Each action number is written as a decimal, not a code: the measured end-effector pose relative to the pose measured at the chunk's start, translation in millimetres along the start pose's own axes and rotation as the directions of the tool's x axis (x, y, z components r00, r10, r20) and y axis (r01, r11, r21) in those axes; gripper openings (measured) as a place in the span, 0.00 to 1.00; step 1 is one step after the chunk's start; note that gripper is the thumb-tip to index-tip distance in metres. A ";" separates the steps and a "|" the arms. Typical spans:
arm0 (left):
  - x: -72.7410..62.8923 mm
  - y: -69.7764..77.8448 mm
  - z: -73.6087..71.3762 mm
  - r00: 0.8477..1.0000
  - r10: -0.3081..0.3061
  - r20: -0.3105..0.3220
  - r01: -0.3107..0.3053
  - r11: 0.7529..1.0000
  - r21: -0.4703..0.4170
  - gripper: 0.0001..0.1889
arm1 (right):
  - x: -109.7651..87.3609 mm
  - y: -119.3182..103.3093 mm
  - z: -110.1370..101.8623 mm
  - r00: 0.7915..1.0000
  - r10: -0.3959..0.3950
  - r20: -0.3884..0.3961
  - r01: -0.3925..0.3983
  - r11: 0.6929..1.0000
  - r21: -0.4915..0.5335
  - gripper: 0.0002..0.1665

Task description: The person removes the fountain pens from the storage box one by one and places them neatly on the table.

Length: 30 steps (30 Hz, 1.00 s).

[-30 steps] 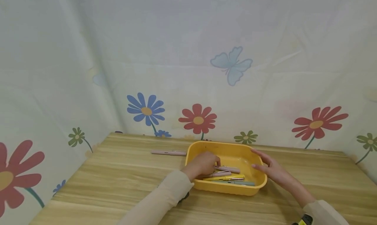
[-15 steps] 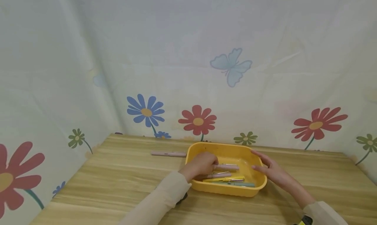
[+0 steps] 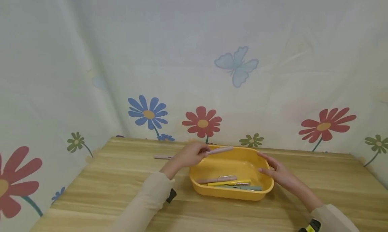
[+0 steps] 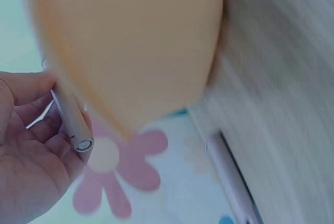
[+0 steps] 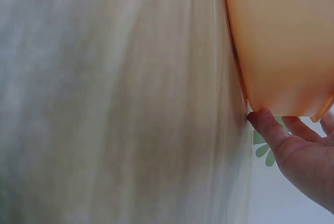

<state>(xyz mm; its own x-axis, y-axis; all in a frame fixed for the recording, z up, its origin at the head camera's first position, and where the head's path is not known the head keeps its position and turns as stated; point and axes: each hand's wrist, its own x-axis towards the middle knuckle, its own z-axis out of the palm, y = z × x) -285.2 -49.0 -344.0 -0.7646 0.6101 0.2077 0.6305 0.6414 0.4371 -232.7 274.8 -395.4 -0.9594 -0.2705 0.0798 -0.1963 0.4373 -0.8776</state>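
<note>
Pinched between thumb and fingers of my left hand (image 3: pixel 191 154) is a pale pink pen (image 3: pixel 219 150), raised over the back left rim of a yellow plastic bin (image 3: pixel 233 194). The left wrist view shows this pen's round end beside the fingers. Inside the bin lie another pink pen (image 3: pixel 219 179), a yellow pen (image 3: pixel 227 183) and a grey-green pen (image 3: pixel 248 188). My right hand (image 3: pixel 283 178) holds the bin's right end, thumb over the rim and other fingers outside. A further pink pen (image 3: pixel 162 156) lies on the table left of the bin, partly hidden behind the left hand.
The bin stands on a wood-grain table (image 3: pixel 121 188) near its back edge. A pale curtain (image 3: pixel 169 56) printed with flowers and a butterfly hangs behind and at the sides.
My left hand has lifted a pink pen out of the bin and moved up and left with it. The right hand has stayed on the bin's right end.
</note>
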 end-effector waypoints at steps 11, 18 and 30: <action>-40.2 -46.4 -35.4 0.999 0.007 -0.048 -0.012 0.993 -0.118 0.09 | 0.3 0.0 1.2 1.000 0.006 0.007 -0.006 1.000 0.001 0.36; -60.2 -69.6 -48.1 0.998 -0.021 -0.064 0.015 0.995 -0.094 0.09 | -0.7 -0.6 -0.5 1.000 0.012 0.011 -0.012 1.000 -0.014 0.36; -78.3 -101.4 -49.2 0.996 -0.077 -0.050 0.073 0.995 -0.071 0.07 | -1.3 -1.3 -0.1 0.999 0.039 0.020 -0.039 0.999 0.003 0.36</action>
<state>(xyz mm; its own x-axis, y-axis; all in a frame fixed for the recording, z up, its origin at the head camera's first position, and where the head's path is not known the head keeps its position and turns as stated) -295.8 -184.7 -361.6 -0.8163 0.5354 0.2168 0.5620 0.6493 0.5124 -231.2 274.7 -394.3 -0.9621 -0.2704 0.0357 -0.1579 0.4454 -0.8813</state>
